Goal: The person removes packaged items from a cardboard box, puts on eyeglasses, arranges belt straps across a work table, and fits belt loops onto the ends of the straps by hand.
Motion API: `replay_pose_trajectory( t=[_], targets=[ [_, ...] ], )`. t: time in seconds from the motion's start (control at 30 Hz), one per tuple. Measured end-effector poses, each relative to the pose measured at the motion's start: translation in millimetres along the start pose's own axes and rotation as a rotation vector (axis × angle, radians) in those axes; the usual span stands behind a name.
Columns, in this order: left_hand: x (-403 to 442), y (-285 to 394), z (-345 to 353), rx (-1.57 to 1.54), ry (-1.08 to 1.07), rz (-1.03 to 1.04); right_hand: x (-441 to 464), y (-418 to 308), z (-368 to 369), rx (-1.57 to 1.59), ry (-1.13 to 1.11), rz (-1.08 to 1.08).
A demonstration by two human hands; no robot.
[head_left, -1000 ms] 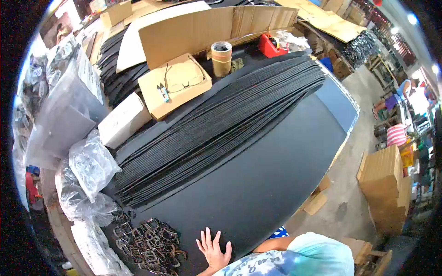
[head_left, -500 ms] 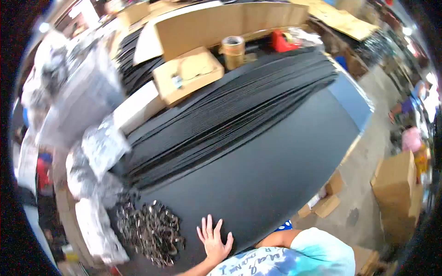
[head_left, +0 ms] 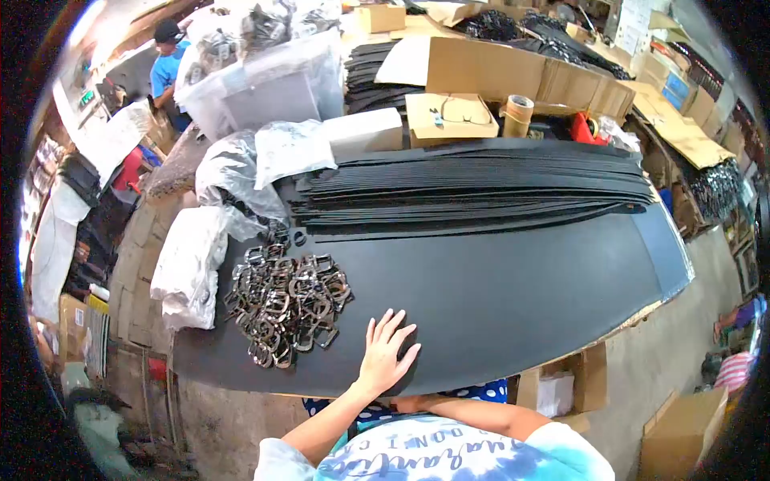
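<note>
My left hand (head_left: 387,354) lies on the black tabletop (head_left: 497,305) near its front edge, fingers stretched out and holding nothing. Just left of it is a heap of shiny dark metal belt buckles (head_left: 281,301), which it does not touch. My right hand (head_left: 409,404) is low by the table's front edge, close to my lap; its fingers are hidden, so I cannot see whether it holds anything. Behind both hands, a long stack of black belt straps (head_left: 481,192) stretches across the table.
Plastic bags (head_left: 192,260) line the table's left side. At the back are a flat cardboard box (head_left: 451,116), a tape roll stack (head_left: 517,115) and a red tape dispenser (head_left: 587,128). A person in blue (head_left: 167,68) is at the far left. Open cartons (head_left: 682,433) stand on the floor at right.
The view has swung and levelled, so the straps and buckles appear shifted and more of the room's left side shows. My left hand stays spread on the tabletop; part of my right hand now shows.
</note>
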State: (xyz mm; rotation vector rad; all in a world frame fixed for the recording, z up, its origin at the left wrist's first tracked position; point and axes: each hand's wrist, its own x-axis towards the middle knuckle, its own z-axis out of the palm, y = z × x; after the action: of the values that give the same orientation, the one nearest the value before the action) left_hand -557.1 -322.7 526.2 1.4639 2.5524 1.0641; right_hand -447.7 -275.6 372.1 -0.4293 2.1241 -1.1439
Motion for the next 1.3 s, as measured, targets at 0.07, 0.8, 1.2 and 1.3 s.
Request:
replay_pose_trajectory(
  t=[0.07, 0.8, 1.2, 1.3],
  targets=[
    [-3.5, -11.2, 4.7, -0.077, 0.035, -0.006, -8.1, 22.1, 3.5, -0.104, -0.013, -0.057],
    [1.9, -14.9, 1.2, -0.152, 0.264, -0.199, -204.2, 37.0, -564.9, -0.758, 1.828, 0.284],
    [10.9, -12.4, -2.2, -0.058, 0.216, -0.190, -186.8, 167.5, -699.7, -0.572, 1.650, 0.776],
    [9.7, -13.2, -2.9, -0.059, 0.219, -0.220, -193.9, 133.9, -692.5, -0.401, 1.455, 0.866]
  ],
)
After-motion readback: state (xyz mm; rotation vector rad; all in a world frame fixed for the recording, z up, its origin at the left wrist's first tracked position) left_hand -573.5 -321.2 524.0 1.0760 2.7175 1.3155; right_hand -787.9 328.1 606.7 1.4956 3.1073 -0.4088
